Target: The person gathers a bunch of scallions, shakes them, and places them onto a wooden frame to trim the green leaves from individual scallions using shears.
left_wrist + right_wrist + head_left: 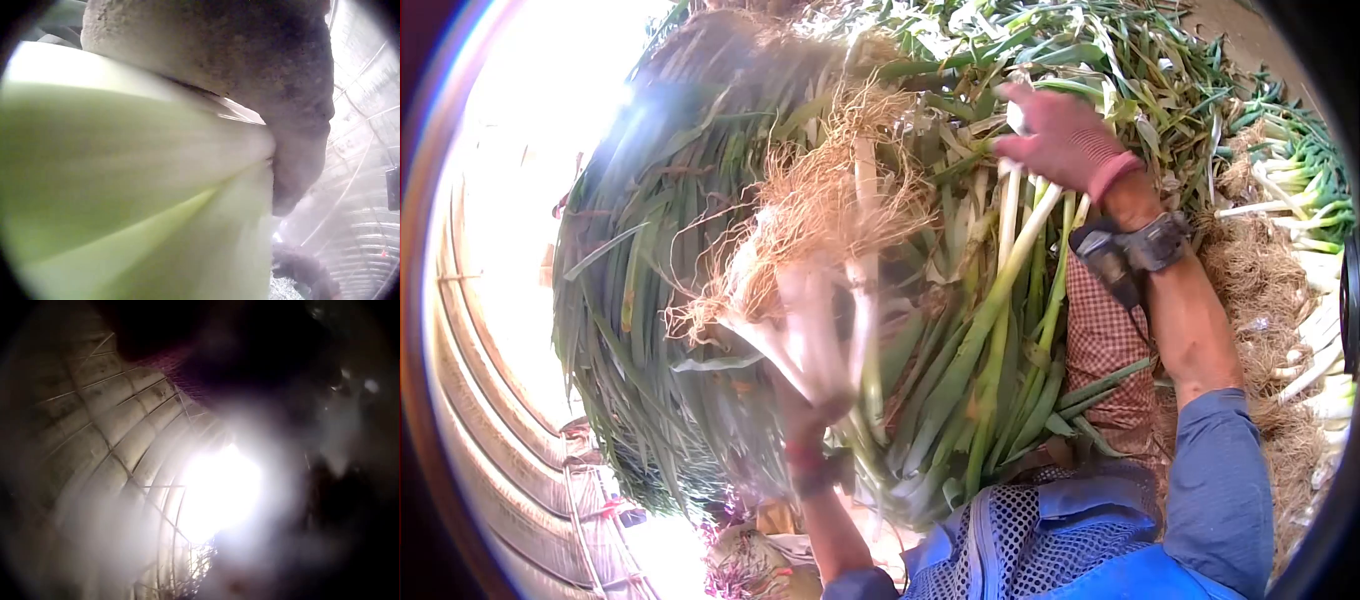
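Note:
In the head view, the left hand [812,418] grips several long onion stalks by their white shafts [808,310], the bushy tan roots [830,200] pointing up and away. Its fingers [250,56] curl round the pale green stalks [125,162] in the left wrist view. To the right, the gloved right hand [1065,140] is over the upper ends of more stalks [1025,240], thumb and fingers spread apart. The right wrist view is dark and blurred, with only part of the glove [178,372] showing.
A large heap of green leaves [660,220] lies ahead and left. Loose leaves [1140,60] cover the far side. A row of rooted onions [1310,330] runs along the right. Ribbed sheeting [490,420] curves at the left.

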